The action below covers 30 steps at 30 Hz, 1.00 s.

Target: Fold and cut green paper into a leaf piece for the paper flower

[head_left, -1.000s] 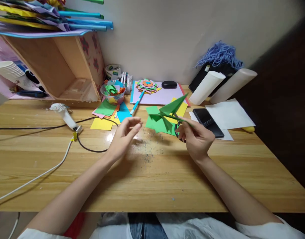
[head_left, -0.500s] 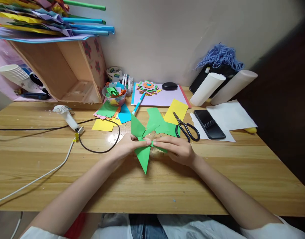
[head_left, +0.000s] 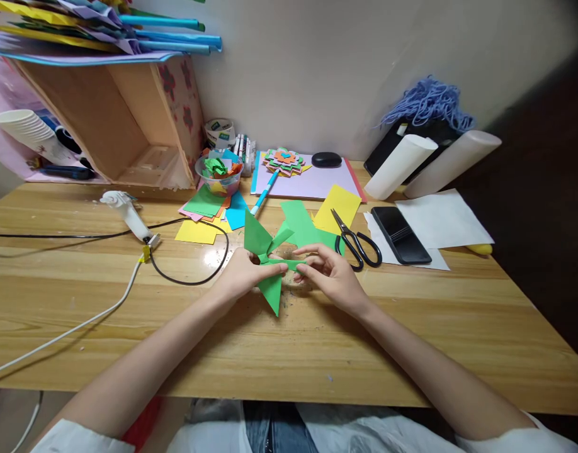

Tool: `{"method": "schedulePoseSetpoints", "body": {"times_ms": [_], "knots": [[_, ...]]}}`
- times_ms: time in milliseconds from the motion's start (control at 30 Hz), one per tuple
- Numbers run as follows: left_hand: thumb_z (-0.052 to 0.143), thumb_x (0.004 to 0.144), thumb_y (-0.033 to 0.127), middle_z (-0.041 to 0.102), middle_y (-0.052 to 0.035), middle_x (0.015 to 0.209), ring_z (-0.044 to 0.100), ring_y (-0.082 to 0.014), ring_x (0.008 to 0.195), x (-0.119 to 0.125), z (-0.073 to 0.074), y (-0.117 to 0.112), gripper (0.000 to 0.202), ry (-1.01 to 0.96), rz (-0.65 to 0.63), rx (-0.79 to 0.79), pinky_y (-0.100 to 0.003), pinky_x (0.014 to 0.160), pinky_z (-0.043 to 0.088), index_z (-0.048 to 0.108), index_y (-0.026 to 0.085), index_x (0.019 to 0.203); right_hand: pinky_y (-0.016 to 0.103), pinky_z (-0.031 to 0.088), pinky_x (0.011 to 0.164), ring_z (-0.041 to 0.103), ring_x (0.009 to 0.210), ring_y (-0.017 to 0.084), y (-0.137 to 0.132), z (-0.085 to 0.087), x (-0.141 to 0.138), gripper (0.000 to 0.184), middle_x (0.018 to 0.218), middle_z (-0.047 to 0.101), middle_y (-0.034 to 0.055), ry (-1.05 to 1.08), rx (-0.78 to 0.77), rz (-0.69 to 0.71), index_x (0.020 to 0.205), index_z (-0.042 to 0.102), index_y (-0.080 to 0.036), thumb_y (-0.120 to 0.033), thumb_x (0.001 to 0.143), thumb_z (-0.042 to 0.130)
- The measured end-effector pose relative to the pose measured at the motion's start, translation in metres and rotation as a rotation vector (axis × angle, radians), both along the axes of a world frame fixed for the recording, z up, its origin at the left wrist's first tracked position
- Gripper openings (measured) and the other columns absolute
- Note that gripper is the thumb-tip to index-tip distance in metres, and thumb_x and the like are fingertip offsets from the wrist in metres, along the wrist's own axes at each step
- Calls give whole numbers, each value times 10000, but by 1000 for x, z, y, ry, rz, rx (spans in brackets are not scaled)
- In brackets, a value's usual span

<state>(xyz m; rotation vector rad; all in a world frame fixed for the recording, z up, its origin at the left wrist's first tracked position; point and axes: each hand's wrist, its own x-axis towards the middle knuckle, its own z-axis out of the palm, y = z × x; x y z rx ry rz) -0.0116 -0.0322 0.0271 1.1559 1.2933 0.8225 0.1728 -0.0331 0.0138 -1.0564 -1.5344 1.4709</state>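
Note:
A folded green paper shape [head_left: 265, 261] with pointed flaps is held just above the wooden desk [head_left: 412, 327] at its middle. My left hand [head_left: 244, 277] pinches its left side, fingers closed on the paper. My right hand [head_left: 331, 277] pinches a narrow green strip on its right side. Behind the shape lie a loose green sheet [head_left: 301, 228] and a yellow sheet [head_left: 336, 209]. Black scissors [head_left: 357, 242] lie just right of them.
A black phone [head_left: 400, 234] rests on white paper at right, with two white rolls [head_left: 402, 165] behind. A glue gun [head_left: 128, 214] and its cords cross the left side. Coloured paper scraps, a bowl [head_left: 219, 176], a blue pen [head_left: 265, 190] and a wooden box [head_left: 114, 126] stand at the back.
One second ago my right hand held the green shape up near the scissors and my left hand was open. Both hands have since brought it to the desk's middle and pinch it.

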Motion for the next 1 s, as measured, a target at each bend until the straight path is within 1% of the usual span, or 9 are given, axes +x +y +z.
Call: {"method": "schedulePoseSetpoints", "body": {"times_ms": [167,233,333,433,533,667,767,900,1000], "knots": [[682,657,326,688,-88,906,623,-219,853,-1,1,-1,304,8,-75,83,-296,723,492,662,134,892,296,547,669,669,702,165,4,-4,6,164,779,690,43,-91,147,-2,886,618,-167,-288,776,602],[675,665,327,651,-102,1045,587,-237,986,-1,2,-1,356,-15,-83,155,-316,815,472,648,152,974,304,547,701,672,743,172,6,-4,12,101,827,701,50,-160,392,-114,850,650,-179,-225,779,595],[689,649,301,497,-84,1287,472,-230,1166,-1,3,0,467,-70,-15,292,-312,934,404,598,216,1099,318,543,767,669,829,173,8,-2,22,209,899,710,28,-197,797,-227,907,671,-229,-103,776,569],[613,725,361,520,-71,1263,544,-205,1074,-1,2,2,414,-169,19,161,-305,884,439,584,228,1116,319,561,749,667,870,176,8,-1,28,326,934,709,9,-178,993,-230,987,654,-268,-46,765,563],[529,751,512,670,-105,985,634,-220,861,0,5,2,440,-355,-79,-137,-323,760,492,647,160,987,298,572,707,670,866,172,8,-3,28,329,968,702,19,-221,1075,-193,1010,648,-268,-55,774,560],[436,709,682,698,-130,784,660,-241,746,-1,12,0,625,-504,-213,-385,-345,739,498,684,124,843,247,559,688,671,848,143,8,-5,25,312,988,697,41,-306,1174,-135,1005,649,-252,-58,776,565],[540,675,638,703,-118,751,663,-216,722,-3,12,-1,559,-434,-188,-308,-320,745,500,691,114,796,233,547,689,667,850,126,10,-6,23,318,993,696,36,-368,1210,-112,1027,632,-259,-63,792,543],[758,574,379,707,-91,701,654,-180,679,-4,7,1,339,-234,-122,-203,-281,714,509,689,101,755,234,528,740,645,920,123,14,-4,23,332,1059,672,34,-465,1226,17,1063,608,-247,-68,809,493],[755,585,348,703,-91,696,646,-167,650,-5,5,4,294,-168,-36,-156,-276,687,518,680,95,717,272,505,790,632,941,144,23,1,32,323,1088,658,31,-600,1076,-37,1069,594,-229,-97,808,457]]}}
